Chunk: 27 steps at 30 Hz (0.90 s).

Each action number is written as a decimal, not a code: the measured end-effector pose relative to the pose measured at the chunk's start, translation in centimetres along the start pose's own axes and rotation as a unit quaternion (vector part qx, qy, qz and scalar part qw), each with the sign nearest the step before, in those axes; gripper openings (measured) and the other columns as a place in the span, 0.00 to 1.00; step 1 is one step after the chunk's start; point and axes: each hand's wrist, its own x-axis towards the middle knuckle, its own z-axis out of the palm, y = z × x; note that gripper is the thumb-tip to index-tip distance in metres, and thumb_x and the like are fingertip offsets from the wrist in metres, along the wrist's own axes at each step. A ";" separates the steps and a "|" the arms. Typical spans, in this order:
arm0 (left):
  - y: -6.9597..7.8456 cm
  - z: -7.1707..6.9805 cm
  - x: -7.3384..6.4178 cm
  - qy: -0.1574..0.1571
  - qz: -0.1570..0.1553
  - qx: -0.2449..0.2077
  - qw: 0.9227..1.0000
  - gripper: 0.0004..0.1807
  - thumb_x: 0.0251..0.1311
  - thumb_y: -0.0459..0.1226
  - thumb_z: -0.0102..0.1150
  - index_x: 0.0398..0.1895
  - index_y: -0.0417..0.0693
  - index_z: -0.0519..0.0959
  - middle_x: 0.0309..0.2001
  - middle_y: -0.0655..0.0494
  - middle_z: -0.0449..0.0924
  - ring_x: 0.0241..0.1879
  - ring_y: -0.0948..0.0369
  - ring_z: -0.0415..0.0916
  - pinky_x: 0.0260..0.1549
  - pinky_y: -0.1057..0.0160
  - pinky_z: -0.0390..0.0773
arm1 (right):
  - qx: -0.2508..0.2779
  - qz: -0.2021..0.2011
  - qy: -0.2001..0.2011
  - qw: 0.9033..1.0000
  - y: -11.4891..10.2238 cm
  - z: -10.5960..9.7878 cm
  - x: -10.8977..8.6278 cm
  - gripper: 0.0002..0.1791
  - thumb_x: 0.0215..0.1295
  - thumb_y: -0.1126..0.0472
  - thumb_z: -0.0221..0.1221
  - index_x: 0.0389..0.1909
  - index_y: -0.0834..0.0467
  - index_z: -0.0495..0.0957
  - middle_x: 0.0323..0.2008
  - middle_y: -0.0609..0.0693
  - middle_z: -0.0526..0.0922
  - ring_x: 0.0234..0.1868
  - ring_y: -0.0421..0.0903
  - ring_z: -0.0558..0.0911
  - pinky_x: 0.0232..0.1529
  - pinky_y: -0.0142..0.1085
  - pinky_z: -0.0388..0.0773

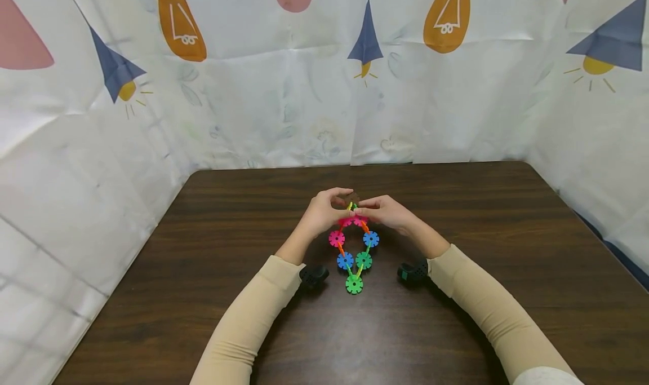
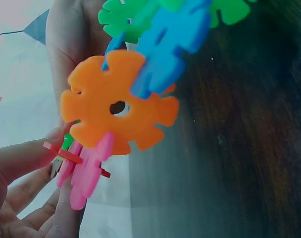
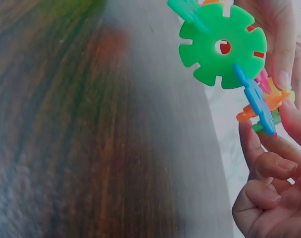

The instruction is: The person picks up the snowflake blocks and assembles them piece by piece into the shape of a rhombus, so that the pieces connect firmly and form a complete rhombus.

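A ring of interlocking notched plastic discs [image 1: 354,284] hangs over the table in the head view, in pink, blue, orange and green. At its top, my left hand [image 1: 325,212] pinches the discs from the left, and my right hand [image 1: 389,211] pinches them from the right. In the left wrist view, an orange disc [image 2: 86,106] joins a blue disc [image 2: 173,42] and a pink disc [image 2: 86,178] near my left thumb. In the right wrist view, a green disc [image 3: 205,52] joins a blue disc [image 3: 257,101] by my right fingers. The hands partly hide the top discs.
A dark wood-grain table [image 1: 243,227] lies beneath both hands. Behind and beside it hangs a pale curtain [image 1: 284,103] printed with lamps and bulbs. Dark wrist cameras [image 1: 313,275] sit below both wrists.
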 end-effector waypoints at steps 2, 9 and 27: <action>0.1 0.0 0.0 -0.001 -0.001 0.001 1.000 0.31 0.64 0.37 0.71 0.70 0.46 0.75 0.55 0.42 0.81 0.42 0.50 0.82 0.40 0.55 0.82 | 0.003 -0.003 -0.001 1.000 -0.1 0.1 -0.1 0.26 0.77 0.56 0.58 0.67 0.68 0.74 0.59 0.60 0.81 0.47 0.48 0.78 0.55 0.44 0.75; 0.0 0.0 0.2 -0.012 -0.011 -0.012 1.000 0.30 0.64 0.37 0.71 0.70 0.46 0.75 0.52 0.42 0.80 0.37 0.53 0.82 0.38 0.57 0.83 | 0.030 0.012 -0.004 0.999 -0.1 0.3 -0.2 0.26 0.78 0.58 0.57 0.68 0.70 0.72 0.66 0.65 0.75 0.62 0.57 0.78 0.64 0.52 0.73; -0.1 0.3 0.3 -0.019 -0.035 -0.041 0.998 0.29 0.63 0.32 0.71 0.68 0.45 0.77 0.47 0.42 0.82 0.36 0.53 0.84 0.40 0.56 0.85 | 0.101 0.033 -0.011 0.994 0.0 0.6 -0.1 0.23 0.79 0.63 0.55 0.66 0.74 0.72 0.64 0.68 0.76 0.65 0.59 0.76 0.66 0.54 0.68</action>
